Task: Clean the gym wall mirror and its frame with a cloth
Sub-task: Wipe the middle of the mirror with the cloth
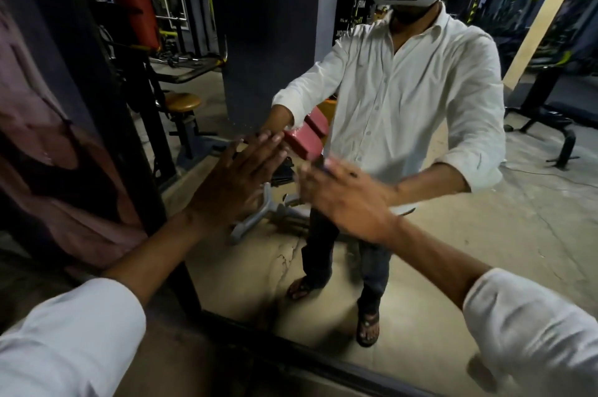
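The wall mirror [485,234] fills the view and reflects a person in a white shirt. Its dark frame [181,267] runs down the left side and along the bottom edge. My left hand [233,179] lies flat on the glass near the left frame, fingers straight and together. My right hand [343,199] is blurred, fingers spread and stretched against the glass. A small dark thing [322,166] shows at its fingertips; I cannot tell whether it is a cloth.
A pinkish fabric [48,153] hangs at the left, outside the frame. The mirror reflects red bench pads [305,137], a round wooden stool [182,102], a grey pillar [268,24], gym machines and a concrete floor.
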